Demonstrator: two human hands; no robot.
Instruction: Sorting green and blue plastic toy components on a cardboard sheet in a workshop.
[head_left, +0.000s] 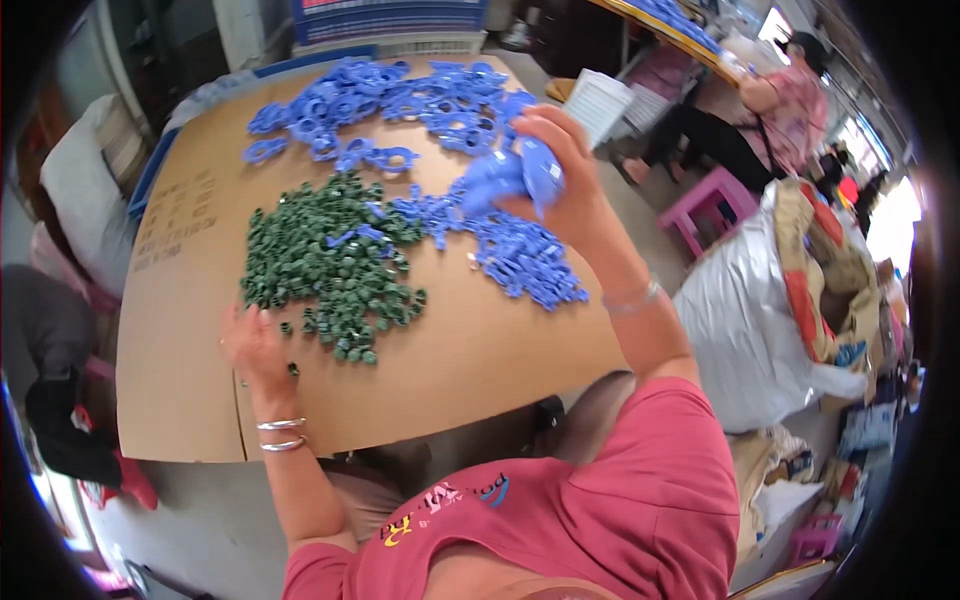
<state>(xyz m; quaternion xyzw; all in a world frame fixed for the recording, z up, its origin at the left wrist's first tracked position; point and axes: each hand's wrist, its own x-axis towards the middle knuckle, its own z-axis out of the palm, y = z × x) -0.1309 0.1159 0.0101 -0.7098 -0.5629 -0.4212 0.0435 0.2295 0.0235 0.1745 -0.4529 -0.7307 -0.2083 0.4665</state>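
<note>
My right hand [568, 165] is raised over the right side of the table, its fingers closed around a smooth blue plastic piece [541, 172]. More blue shapes beside it are smeared by motion. My left hand [256, 348] is low at the near-left edge of a heap of small dark green plastic pieces [330, 265]. Its fingers are blurred, and whether they pinch a piece is not clear. A few blue bits lie on top of the green heap. Below my right hand spreads a pile of small blue plastic parts [530, 262].
Larger blue ring-shaped parts [350, 100] cover the far side of the cardboard-topped table [400, 410]. To the right stand a big white sack [745, 320] and a pink stool [708, 205]. A person in a pink patterned top [790, 115] sits at another table, far right. Another person's dark-clothed leg [60, 420] shows at left.
</note>
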